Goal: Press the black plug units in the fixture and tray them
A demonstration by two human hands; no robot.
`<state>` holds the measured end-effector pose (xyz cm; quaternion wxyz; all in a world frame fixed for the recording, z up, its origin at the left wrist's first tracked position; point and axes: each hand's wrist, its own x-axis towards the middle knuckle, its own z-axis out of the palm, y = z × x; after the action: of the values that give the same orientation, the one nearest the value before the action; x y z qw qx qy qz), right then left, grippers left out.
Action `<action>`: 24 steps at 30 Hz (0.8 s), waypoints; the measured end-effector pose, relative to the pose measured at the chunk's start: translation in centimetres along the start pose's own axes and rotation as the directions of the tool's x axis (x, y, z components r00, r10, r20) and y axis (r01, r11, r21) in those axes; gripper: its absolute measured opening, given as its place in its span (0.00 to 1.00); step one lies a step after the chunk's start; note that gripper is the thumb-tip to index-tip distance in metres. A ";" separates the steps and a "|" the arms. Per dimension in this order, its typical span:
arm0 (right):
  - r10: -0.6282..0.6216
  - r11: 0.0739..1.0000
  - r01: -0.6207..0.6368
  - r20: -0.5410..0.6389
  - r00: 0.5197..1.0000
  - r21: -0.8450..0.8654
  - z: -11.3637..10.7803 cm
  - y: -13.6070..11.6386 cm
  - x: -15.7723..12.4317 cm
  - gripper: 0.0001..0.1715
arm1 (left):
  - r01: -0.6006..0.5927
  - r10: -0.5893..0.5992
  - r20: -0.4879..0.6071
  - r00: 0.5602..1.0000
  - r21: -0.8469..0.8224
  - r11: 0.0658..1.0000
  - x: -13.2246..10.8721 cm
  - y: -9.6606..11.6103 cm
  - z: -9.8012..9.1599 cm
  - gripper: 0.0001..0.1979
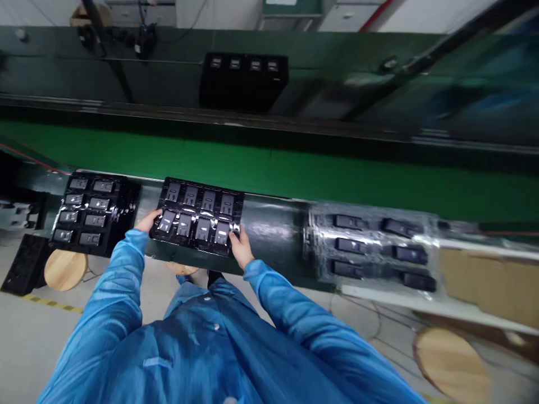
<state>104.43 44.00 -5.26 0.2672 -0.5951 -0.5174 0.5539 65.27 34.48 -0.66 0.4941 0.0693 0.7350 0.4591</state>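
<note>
Fingers grip a black plastic tray (196, 216) at both ends beside a green conveyor belt (269, 168)

The fingers of the left hand (148, 220) lie pressed together around the tray's near left corner, while those of the right hand (241, 247) pinch its near right corner, their tips over the top face. The thumbs are hard to make out. Gripping opposite ends probably keeps this thin, flexible tray level, so the eight grey-faced devices stay seated in their moulded pockets, four to a row.

Far left of the held tray, a black plastic crate (25, 264) lies on the floor, just beside a round wooden stool top (65, 269). Next along, immediately left of the held tray, a second black tray (95, 213) of devices rests on the dark green rail (269, 227) along the belt's near side; the left blue sleeve (120, 280) passes just below it. Directly below the held tray, a second stool (181, 268) is mostly hidden by it and the forearms. Well right of the held tray, a film-wrapped tray of dark devices (370, 247) lies along the same rail, its shine and blur hiding detail, with cardboard (484, 286) beyond it. Across the belt, a black four-slot unit (243, 81) stands opposite the held tray.
</note>
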 end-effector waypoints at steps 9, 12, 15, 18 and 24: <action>0.268 0.852 -0.319 0.178 0.947 0.415 -1.2 1.6 0.3 0.29 | 0.203 -0.195 0.090 0.977 -0.095 0.975 -1.1 1.5 2.3 0.23; 0.297 0.814 -0.354 0.194 0.935 0.460 -2.5 2.0 0.3 0.29 | 0.223 -0.214 0.091 0.973 -0.106 0.969 -2.0 1.1 3.6 0.23; 0.303 0.792 -0.362 0.197 0.932 0.492 -4.2 2.4 0.3 0.29 | 0.236 -0.226 0.097 0.969 -0.117 0.965 -2.6 0.7 5.1 0.22; 0.300 0.769 -0.363 0.204 0.932 0.526 -6.1 2.9 0.4 0.29 | 0.254 -0.246 0.083 0.966 -0.116 0.960 -3.2 -0.1 6.8 0.22; 0.280 0.729 -0.300 0.131 0.951 0.615 -10.9 4.3 -0.2 0.29 | 0.275 -0.267 0.084 0.960 -0.112 0.955 -5.3 -2.9 11.2 0.21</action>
<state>116.07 45.25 -6.32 0.3529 -0.5369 -0.2075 0.7377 77.78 36.68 -0.32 0.5806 -0.0470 0.6908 0.4285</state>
